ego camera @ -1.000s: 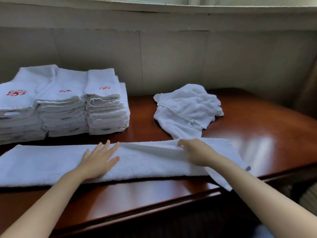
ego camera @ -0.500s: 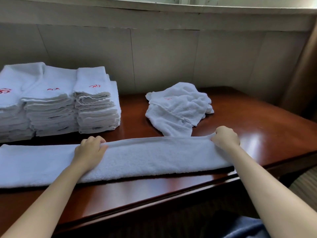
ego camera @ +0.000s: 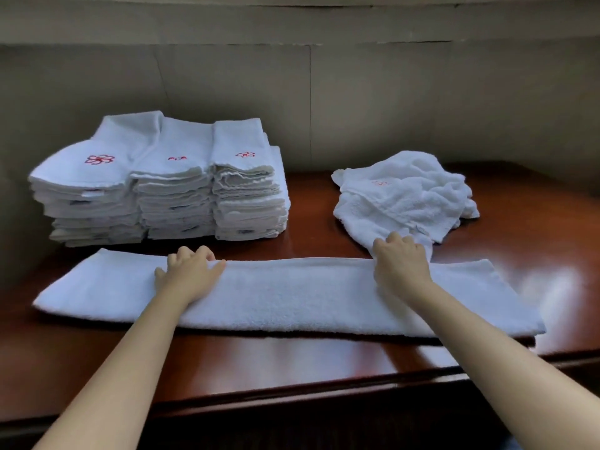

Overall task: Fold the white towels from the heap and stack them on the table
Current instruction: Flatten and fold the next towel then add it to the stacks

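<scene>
A white towel (ego camera: 292, 297) lies folded into a long narrow strip across the front of the brown table (ego camera: 324, 362). My left hand (ego camera: 190, 271) rests on its far edge left of the middle, fingers curled over that edge. My right hand (ego camera: 401, 264) holds the same far edge right of the middle, knuckles up, its fingertips touching the heap. The heap of crumpled white towels (ego camera: 406, 196) sits just behind my right hand. Three side-by-side stacks of folded white towels (ego camera: 168, 190) with red embroidery stand at the back left.
A grey panelled wall (ego camera: 324, 92) runs along the back of the table. The table's front edge (ego camera: 292, 404) is close below my forearms. Bare wood shows between the stacks and the heap, and to the right of the strip.
Both hands went from the towel's top to its far edge and curled round it. The strip now lies flat and wholly on the table, its right end past my right hand.
</scene>
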The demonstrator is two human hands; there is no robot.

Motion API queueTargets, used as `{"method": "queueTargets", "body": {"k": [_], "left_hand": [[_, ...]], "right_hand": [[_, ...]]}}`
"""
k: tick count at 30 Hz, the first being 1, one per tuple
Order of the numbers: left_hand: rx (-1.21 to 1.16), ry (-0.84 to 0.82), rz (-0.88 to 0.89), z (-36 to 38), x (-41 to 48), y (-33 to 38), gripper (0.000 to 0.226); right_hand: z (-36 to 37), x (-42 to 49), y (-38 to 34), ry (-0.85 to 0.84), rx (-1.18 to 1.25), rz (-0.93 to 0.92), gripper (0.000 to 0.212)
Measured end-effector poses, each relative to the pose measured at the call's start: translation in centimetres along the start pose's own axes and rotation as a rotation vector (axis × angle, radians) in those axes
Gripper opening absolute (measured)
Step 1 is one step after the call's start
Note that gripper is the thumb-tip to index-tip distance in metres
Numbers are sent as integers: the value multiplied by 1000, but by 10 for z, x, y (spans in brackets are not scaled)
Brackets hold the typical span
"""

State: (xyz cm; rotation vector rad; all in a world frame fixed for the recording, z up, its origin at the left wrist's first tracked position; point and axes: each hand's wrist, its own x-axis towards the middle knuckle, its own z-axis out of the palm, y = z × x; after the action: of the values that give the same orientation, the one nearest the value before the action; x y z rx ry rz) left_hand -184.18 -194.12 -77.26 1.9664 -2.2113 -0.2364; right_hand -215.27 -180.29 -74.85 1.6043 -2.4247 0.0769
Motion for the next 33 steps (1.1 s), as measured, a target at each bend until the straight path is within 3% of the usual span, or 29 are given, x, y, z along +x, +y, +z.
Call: {"method": "queueTargets", "body": {"k": [2, 6, 13, 18, 24, 28, 33], "left_hand": [[4, 19, -64, -4, -1, -19, 41], [31, 47, -247, -16, -8, -64, 56], [-59, 110, -579, -37, -28, -146, 57], [-83, 232, -632, -44, -36, -175, 46], [-442, 351, -726, -52, -25, -170, 47], [-917, 551, -885, -50, -26, -162, 54], [-1537, 434, -830, -50, -25, -129, 38]], "right_hand": [[0, -1, -43, 12, 78, -202, 20], [6, -9, -121, -114, 185, -498, 36], [13, 0, -174, -300, 336, -649, 57], [21, 5, -186, -277, 329, -657, 64], [20, 4, -186, -297, 302, -677, 65], [18, 1, -186, -264, 357, -666, 59], [12, -8, -183, -76, 598, -642, 33]]}}
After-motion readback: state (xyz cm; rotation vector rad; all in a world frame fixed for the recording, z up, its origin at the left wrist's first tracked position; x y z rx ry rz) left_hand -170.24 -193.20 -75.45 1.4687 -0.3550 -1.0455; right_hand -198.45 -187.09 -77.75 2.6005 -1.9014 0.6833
